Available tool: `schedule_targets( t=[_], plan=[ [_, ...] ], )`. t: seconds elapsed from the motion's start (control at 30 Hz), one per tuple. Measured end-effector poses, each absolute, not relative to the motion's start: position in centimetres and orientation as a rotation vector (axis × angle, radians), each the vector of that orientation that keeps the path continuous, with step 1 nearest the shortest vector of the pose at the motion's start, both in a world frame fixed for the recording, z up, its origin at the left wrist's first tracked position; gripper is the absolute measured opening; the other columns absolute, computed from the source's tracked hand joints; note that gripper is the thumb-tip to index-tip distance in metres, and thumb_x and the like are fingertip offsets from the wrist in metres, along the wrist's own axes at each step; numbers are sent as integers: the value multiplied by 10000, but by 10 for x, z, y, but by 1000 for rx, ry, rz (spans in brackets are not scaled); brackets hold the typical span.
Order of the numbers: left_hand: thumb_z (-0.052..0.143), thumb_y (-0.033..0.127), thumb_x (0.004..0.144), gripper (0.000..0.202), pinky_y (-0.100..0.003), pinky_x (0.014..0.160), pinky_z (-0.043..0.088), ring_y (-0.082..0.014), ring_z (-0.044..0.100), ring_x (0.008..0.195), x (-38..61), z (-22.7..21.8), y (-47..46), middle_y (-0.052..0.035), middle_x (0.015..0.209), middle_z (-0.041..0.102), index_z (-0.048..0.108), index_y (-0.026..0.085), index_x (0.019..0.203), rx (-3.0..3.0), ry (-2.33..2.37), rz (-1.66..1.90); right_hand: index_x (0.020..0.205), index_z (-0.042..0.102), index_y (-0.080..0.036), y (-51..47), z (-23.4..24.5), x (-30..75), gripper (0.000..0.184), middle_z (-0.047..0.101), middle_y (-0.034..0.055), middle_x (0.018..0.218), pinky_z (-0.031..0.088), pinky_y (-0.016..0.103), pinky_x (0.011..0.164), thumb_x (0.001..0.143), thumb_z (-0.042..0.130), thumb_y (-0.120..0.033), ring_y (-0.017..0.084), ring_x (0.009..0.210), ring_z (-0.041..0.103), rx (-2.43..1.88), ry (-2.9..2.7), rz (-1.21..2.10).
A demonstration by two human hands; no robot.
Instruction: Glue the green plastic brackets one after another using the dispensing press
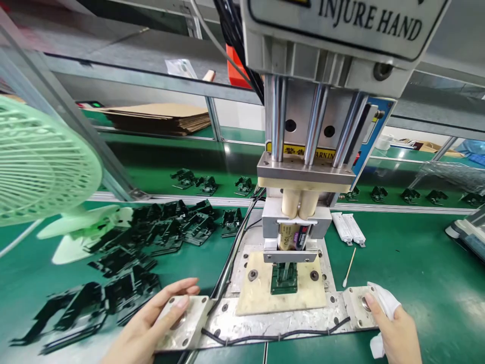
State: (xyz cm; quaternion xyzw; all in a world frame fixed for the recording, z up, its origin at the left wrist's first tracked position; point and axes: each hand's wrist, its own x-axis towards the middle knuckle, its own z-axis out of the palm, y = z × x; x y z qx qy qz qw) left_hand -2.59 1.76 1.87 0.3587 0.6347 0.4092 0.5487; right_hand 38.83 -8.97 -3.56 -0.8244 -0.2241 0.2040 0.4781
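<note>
My left hand (157, 316) rests at the left metal button block (188, 331); its thumb lies over the button and its fingers stretch out behind, holding nothing. On the right button block (360, 309), the thumb of my right hand (399, 328) lies on the round button. That hand also holds a crumpled white tissue (387, 302) against the block. Between both hands stands a press (306, 172), its two cream plungers (299, 203) down in an adhesive cartridge (292, 237) with a printed label. Below the cartridge, a black plastic part (284, 280) sits in the cream fixture (250, 298).
Black plastic parts (166, 225) lie heaped at left, near a green fan (45, 162). More parts (379, 194) line the back ledge. Two white cartridges (348, 228) and a cotton swab (349, 268) lie right of the press. Cardboard sheets (159, 117) are stacked behind.
</note>
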Motion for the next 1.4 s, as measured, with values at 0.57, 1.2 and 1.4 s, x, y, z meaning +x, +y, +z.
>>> schedule_targets(
  t=[0.57,1.2,1.4],
  plan=[
    [862,705,354,653,-213,591,519,-236,638,826,-19,17,18,-10,990,756,748,363,899,810,1559,994,916,749,-131,-90,-30,391,644,696,60,661,444,323,439,585,764,-683,244,554,598,-1993,-515,492],
    [816,728,493,709,-216,585,497,-201,623,781,-23,11,15,14,1049,724,670,337,1066,869,1517,930,884,752,-127,-91,-36,392,626,692,69,653,430,309,404,590,765,-679,240,557,601,-1986,-507,463],
    [839,751,371,855,-192,582,487,-188,607,783,-17,19,15,-12,1035,722,666,278,1062,836,1567,947,963,747,-101,-94,-40,404,706,697,67,657,425,307,387,571,789,-687,212,490,567,-2032,-502,585]
  ],
)
